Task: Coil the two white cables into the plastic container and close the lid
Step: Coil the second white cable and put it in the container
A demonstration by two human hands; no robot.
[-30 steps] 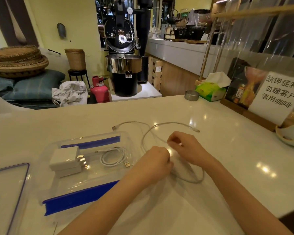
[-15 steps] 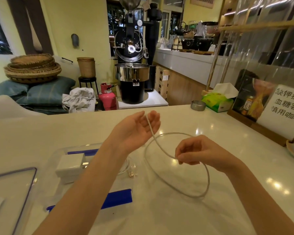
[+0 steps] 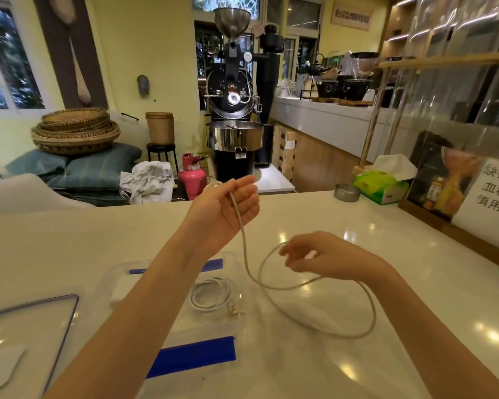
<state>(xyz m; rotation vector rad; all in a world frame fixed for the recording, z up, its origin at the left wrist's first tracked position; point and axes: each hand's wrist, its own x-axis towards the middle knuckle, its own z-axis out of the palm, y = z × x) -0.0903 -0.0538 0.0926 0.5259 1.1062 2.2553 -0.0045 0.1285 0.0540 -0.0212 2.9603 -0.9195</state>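
Loose white cable (image 3: 271, 286): thin, pale, running from the raised left hand (image 3: 228, 208) down and sweeping into 1 wide loop lying over the white counter (image 3: 386, 254); long run is hanging near vertical, loop spreading toward the right. Left hand is lifting palm-up, fingers straight, cable draping across the palm. Right hand (image 3: 326, 259) is hovering beside the loop's top, fingers loosely curled; motion blur, so I cannot tell whether it is pinching the cable. Second white cable (image 3: 211, 295) is sitting already coiled in the clear plastic container (image 3: 242, 272), plug end pointing toward the near right. Cables: 2. Blue latches (image 3: 193, 355) on container: 2. Lid (image 3: 32, 321), clear with dark rim, is lying just left of it.
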